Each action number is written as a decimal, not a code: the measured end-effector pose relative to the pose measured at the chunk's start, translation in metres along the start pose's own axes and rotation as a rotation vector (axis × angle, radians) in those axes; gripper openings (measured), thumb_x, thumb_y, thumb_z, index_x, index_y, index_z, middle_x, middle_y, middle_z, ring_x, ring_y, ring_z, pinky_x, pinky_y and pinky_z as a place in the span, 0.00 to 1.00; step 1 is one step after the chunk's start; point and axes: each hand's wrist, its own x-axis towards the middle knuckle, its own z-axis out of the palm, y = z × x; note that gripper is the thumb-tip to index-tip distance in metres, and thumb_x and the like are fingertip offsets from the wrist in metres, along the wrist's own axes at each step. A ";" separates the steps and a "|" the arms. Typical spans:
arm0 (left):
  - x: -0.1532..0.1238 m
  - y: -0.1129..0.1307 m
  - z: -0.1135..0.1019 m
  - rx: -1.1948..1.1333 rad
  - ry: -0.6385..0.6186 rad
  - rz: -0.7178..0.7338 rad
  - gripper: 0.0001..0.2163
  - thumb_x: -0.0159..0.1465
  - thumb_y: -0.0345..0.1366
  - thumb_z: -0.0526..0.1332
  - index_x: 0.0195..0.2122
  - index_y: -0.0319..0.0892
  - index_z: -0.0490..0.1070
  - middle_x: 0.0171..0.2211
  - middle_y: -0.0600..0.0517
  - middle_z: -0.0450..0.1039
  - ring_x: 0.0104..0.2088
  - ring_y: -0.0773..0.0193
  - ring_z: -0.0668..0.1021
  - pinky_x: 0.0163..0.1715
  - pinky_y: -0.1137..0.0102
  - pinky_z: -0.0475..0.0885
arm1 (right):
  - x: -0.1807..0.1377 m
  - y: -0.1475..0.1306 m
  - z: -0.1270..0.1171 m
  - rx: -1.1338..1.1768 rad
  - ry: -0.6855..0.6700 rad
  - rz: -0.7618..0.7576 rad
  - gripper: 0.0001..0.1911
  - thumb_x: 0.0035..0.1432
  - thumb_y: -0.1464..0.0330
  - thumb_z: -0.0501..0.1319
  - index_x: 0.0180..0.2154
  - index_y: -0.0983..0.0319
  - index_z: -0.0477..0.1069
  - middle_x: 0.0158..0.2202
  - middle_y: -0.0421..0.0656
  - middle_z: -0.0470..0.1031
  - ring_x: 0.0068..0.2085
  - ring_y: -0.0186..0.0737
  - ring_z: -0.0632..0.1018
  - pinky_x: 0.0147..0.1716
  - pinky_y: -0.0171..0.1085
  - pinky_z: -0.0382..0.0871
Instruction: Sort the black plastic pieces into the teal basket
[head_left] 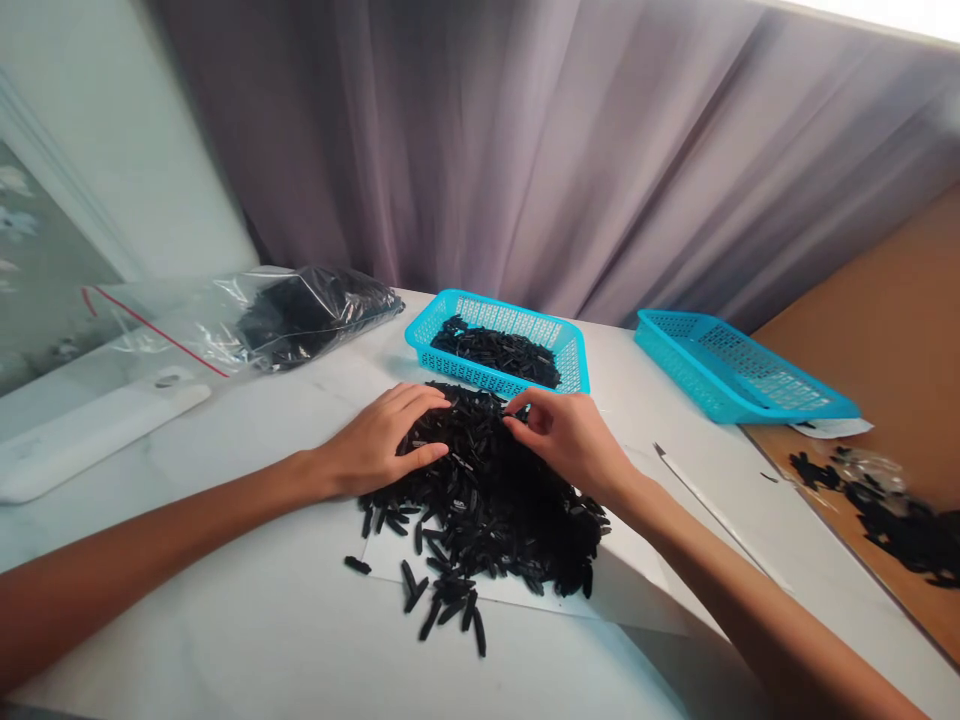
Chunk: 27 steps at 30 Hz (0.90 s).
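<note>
A heap of small, elongated black pieces (pixel 487 500) is spread over a white sheet (pixel 630 580) on the table. What kind of pieces they are, I cannot make out. My left hand (pixel 390 435) rests on the heap's left side, fingers stretched out and thumb apart. Over the right side of the pile, my right hand (pixel 562 430) has thumb and index finger brought together in a pinch. Anything between those fingertips is too small to tell. Just beyond the heap stands a blue perforated basket (pixel 431 305) with more black pieces inside.
A clear zip bag (pixel 322 310) of black pieces lies at the back left, near a long white handled object (pixel 97 430). A second blue basket (pixel 682 370) stands right. A thin white tool (pixel 720 515) lies beside my right forearm; black items (pixel 907 530) cover a brown surface.
</note>
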 end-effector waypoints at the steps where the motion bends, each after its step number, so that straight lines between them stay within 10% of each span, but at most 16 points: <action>1: 0.002 0.005 0.000 -0.022 0.032 0.012 0.20 0.68 0.47 0.58 0.58 0.44 0.66 0.57 0.46 0.69 0.60 0.53 0.68 0.62 0.54 0.65 | -0.005 -0.001 -0.002 0.035 0.016 -0.009 0.08 0.63 0.64 0.62 0.38 0.59 0.77 0.20 0.34 0.67 0.22 0.33 0.68 0.24 0.32 0.60; 12: 0.041 0.065 0.020 -0.665 0.124 -0.247 0.09 0.63 0.41 0.66 0.36 0.40 0.76 0.35 0.51 0.79 0.37 0.63 0.80 0.41 0.67 0.76 | -0.039 -0.015 -0.002 -0.103 0.468 -0.319 0.09 0.66 0.68 0.59 0.37 0.59 0.79 0.36 0.43 0.81 0.30 0.34 0.79 0.25 0.33 0.65; 27: 0.041 0.069 0.011 -0.750 0.119 -0.337 0.10 0.62 0.42 0.67 0.34 0.41 0.80 0.33 0.51 0.81 0.35 0.63 0.81 0.39 0.70 0.76 | -0.040 -0.016 -0.022 0.502 0.310 0.021 0.04 0.57 0.65 0.68 0.32 0.58 0.81 0.19 0.35 0.70 0.19 0.30 0.59 0.20 0.34 0.52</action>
